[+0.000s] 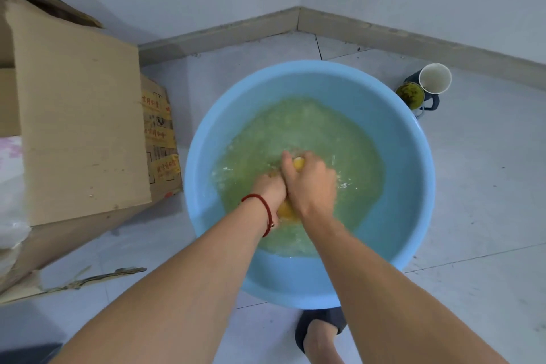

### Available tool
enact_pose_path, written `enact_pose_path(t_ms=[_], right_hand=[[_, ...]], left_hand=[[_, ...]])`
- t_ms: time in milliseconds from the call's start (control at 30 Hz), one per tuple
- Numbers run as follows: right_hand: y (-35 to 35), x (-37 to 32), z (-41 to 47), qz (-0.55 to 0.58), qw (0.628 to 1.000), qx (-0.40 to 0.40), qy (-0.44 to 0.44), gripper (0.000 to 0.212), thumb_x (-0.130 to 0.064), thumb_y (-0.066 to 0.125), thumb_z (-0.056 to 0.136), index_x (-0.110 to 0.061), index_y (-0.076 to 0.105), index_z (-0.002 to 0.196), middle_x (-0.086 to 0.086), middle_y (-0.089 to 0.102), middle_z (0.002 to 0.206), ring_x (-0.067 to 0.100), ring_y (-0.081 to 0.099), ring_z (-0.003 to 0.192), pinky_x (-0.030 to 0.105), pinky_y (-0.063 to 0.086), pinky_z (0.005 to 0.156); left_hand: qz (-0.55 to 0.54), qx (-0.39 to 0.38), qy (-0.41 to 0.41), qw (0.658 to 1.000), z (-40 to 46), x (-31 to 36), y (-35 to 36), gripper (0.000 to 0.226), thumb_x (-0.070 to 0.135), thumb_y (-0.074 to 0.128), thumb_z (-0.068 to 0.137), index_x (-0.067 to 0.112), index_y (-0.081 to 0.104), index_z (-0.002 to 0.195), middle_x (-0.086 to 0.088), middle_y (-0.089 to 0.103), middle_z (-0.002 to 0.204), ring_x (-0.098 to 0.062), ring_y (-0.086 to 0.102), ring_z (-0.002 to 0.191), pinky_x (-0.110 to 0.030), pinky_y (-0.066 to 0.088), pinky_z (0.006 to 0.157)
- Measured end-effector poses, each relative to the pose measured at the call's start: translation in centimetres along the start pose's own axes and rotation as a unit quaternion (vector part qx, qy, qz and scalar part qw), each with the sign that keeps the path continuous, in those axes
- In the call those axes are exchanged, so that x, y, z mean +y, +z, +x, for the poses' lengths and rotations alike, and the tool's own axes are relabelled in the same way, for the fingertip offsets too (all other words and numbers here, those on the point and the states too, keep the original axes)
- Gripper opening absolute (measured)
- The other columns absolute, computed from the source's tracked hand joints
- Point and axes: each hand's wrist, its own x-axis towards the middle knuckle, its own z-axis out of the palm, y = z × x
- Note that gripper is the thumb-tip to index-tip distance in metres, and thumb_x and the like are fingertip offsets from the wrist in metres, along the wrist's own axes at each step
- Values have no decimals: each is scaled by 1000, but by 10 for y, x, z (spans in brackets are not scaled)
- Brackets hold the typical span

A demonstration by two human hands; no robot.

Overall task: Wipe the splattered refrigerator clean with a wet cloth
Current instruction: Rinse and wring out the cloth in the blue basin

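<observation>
We have both hands down in the blue basin of greenish water: left hand and right hand curled tight around the yellow cloth. Soaked, it should feel soft, heavy and slippery, so we would bunch it and grip the middle.

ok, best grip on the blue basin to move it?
Probably both hands on the basin rim at opposite sides, left and right, lifted level. It is wide, round and shallow, holding murky water, so a one-sided grip would likely tip and spill it.
</observation>
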Motion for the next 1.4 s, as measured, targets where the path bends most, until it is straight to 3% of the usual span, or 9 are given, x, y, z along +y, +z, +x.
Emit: enact_pose_path(t_ms=[133, 300, 467, 700, 900, 1067, 1167, 1267, 1400], right_hand=[[-9, 28, 21, -119, 988, 95, -14, 27, -33, 47, 101, -13, 49, 120, 16, 55, 124, 41, 53, 115, 47, 45, 82], [9, 35, -2, -181, 982, 52, -10, 51, -39, 44, 89, -32, 45, 140, 10, 39, 145, 35, 32, 136, 61, 31, 108], [24, 3, -15, 262, 955, -33, 137, 21, -32, 54, 96, -18, 69, 97, 7, 71, 97, 29, 65, 96, 41, 54, 89], [7, -10, -8, 191, 976, 20, 105, 47, -44, 57, 100, -14, 56, 65, 2, 63, 65, 30, 61, 71, 35, 50, 70], [-39, -2, 4, 138, 971, -36, 190, 50, -51, 41, 106, -12, 70, 118, 17, 69, 120, 37, 62, 113, 43, 50, 101], [-99, 11, -28, 84, 994, -76, -1, 28, -34, 53, 107, -26, 64, 131, 3, 64, 127, 26, 60, 123, 35, 47, 99], [-130, 7, -66, 70, 988, -73, -119, 95, 2, 70, 86, -38, 27, 160, -4, 30, 163, 15, 32, 151, 31, 40, 111], [-141, -16, -95, 91, 960, -112, -240, 127, -6, 87, 75, -44, 0, 161, -9, 9, 172, 12, 12, 160, 34, 26, 127], [-160, -50, -108, 146, 969, -48, -192, 50, -8, 79, 78, -43, 52, 101, -18, 65, 105, 3, 60, 95, 33, 55, 84]], left_hand=[[37, 97, 105, 989, -3, 3, -23, 31, 52, 76, 76, 24, 70, 89, -5, 76, 96, -26, 73, 88, -44, 63, 80], [143, 121, 122, 975, 1, 2, -21, 46, 54, 39, 88, 25, 67, 110, -10, 68, 117, -33, 64, 107, -50, 53, 99], [39, 75, 77, 994, 13, -2, -1, 41, 50, 46, 87, 17, 71, 83, -10, 75, 95, -29, 70, 89, -44, 58, 90], [49, 108, 85, 989, -17, 10, 1, 36, 38, 54, 96, 13, 67, 75, -12, 74, 91, -31, 70, 88, -45, 59, 88], [81, 95, 149, 981, -86, 38, -3, 35, 47, 60, 92, 17, 68, 77, -6, 74, 88, -32, 72, 92, -48, 59, 91], [100, -25, 259, 960, -154, 61, -18, 21, 44, 64, 80, 27, 76, 80, 2, 71, 82, -25, 70, 87, -47, 57, 86], [150, -97, 320, 930, -193, 68, -13, 24, 44, 64, 83, 24, 76, 79, 4, 68, 78, -17, 63, 77, -39, 51, 76], [169, -137, 328, 919, -230, 73, -11, 21, 38, 69, 87, 18, 77, 84, -1, 69, 85, -16, 65, 81, -40, 52, 79], [138, -167, 299, 929, -267, 83, -34, 22, 14, 59, 100, 7, 80, 94, -16, 75, 93, -24, 68, 83, -39, 56, 77]])
